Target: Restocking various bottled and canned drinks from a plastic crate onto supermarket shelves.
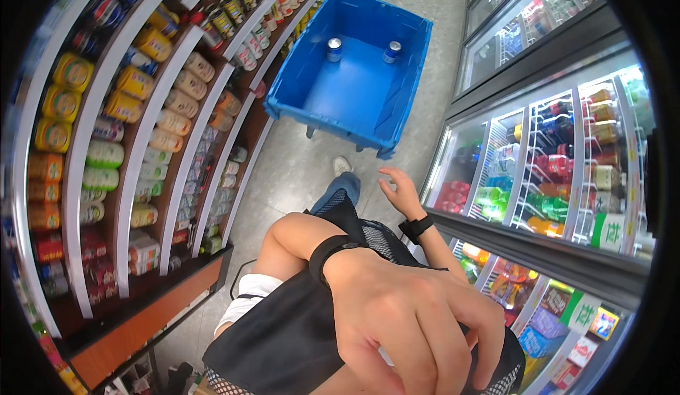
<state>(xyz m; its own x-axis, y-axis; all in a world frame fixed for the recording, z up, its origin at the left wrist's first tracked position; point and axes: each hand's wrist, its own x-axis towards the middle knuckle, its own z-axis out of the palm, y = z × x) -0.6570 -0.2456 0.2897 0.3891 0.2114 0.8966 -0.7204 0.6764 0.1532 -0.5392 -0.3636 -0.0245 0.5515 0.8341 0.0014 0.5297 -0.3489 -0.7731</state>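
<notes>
Close to the camera is my left hand (418,324), seen from the back, with a black band on its wrist. Its fingers are bent and curl down and under. What they hold, if anything, is hidden. Further off, my right hand (402,190) hangs in the air between the blue crate and the glass cooler, with a black watch (416,229) on its wrist. Those fingers are loosely bent and apart, holding nothing. Ahead stands an open blue plastic crate (340,124). Two blue and silver cans, a left can (333,51) and a right can (392,53), stand upright inside it.
Shelves (127,204) packed with cans and bottles line the left side. Glass-door coolers (538,168) full of bottled drinks run along the right. The grey tiled floor (283,165) lies between them. My shoe (342,165) is just behind the crate, and a black bag or apron (283,331) covers my lap.
</notes>
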